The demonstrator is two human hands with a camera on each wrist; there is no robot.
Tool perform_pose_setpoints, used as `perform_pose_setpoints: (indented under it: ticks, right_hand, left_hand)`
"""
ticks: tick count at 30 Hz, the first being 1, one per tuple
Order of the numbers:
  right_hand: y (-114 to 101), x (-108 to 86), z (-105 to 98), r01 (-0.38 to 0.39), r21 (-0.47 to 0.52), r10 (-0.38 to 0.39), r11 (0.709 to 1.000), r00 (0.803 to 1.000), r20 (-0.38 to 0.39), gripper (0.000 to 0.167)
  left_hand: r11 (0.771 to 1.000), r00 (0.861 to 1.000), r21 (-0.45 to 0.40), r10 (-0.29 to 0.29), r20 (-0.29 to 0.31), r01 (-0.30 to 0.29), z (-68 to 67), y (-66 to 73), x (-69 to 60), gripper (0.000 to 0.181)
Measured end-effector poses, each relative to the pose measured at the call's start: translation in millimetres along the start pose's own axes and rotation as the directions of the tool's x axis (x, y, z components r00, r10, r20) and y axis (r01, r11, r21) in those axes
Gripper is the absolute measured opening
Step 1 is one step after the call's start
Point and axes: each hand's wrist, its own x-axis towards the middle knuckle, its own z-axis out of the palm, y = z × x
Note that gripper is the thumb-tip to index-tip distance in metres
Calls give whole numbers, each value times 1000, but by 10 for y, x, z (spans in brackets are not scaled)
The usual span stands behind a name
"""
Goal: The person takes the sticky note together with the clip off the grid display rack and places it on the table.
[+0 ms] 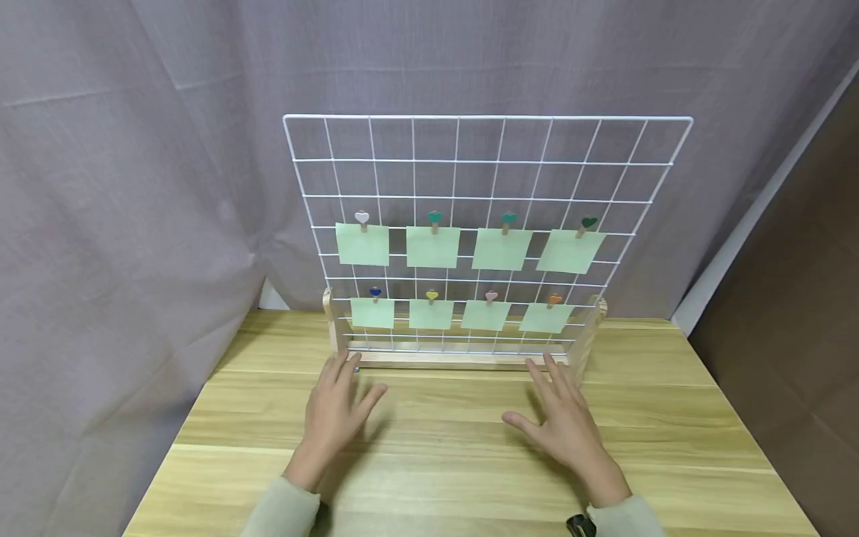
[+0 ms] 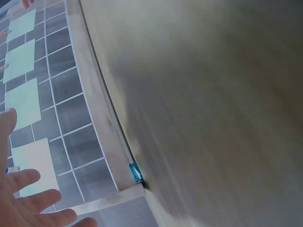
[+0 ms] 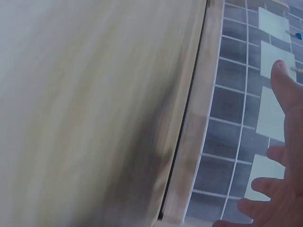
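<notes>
A white wire grid stands upright in a wooden base. Green paper notes hang on it in two rows, each under a small heart-topped clothespin. My left hand, fingers spread, is near the left end of the base and holds nothing. Over by the right end, my right hand is likewise spread and holds nothing. Whether either hand's fingertips touch the base I cannot tell. A small blue shiny piece sits at the base's lower left corner.
The wooden tabletop stretches in front of the base. Behind the grid hangs a grey cloth. At the right is a brown panel. A black band shows at the right sleeve.
</notes>
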Motion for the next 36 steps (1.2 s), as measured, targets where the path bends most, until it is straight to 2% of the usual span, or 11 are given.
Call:
perform_pose_setpoints:
  ticks: [2, 6, 10, 17, 20, 25, 30, 36]
  right_hand:
    - [-52, 18, 21, 7, 11, -7, 1000, 1000, -16, 106]
    - [-176, 54, 65, 7, 64, -4, 998, 999, -41, 101]
    - [-310, 110, 124, -1, 121, 6, 993, 999, -33, 96]
    - [-511, 227, 226, 6, 218, 0, 976, 1000, -30, 91]
    - [-591, 283, 292, 42, 297, -24, 954, 998, -64, 83]
    - [-733, 386, 392, 112, 447, -67, 888, 991, -115, 67]
    - [-872, 484, 442, 113, 531, -73, 840, 993, -97, 61]
    - [-1033, 616, 460, 116, 580, -90, 806, 993, -74, 58]
  left_hand:
    - [1000, 1000, -23, -8, -11, 8, -1, 7, 8, 73]
    - [994, 999, -92, -52, 5, 52, -14, 59, 18, 73]
    - [983, 996, -162, -86, 11, 87, -14, 107, 50, 76]
    - [965, 995, -243, -105, -3, 101, 10, 56, 108, 71]
    - [960, 994, -259, -112, -18, 103, 4, 24, 121, 71]
    - [952, 992, -284, -122, -18, 112, -19, 19, 156, 73]
    - [951, 993, -296, -111, -43, 94, -31, 14, 190, 66]
    - [953, 991, -293, -100, -87, 71, -37, 4, 225, 59]
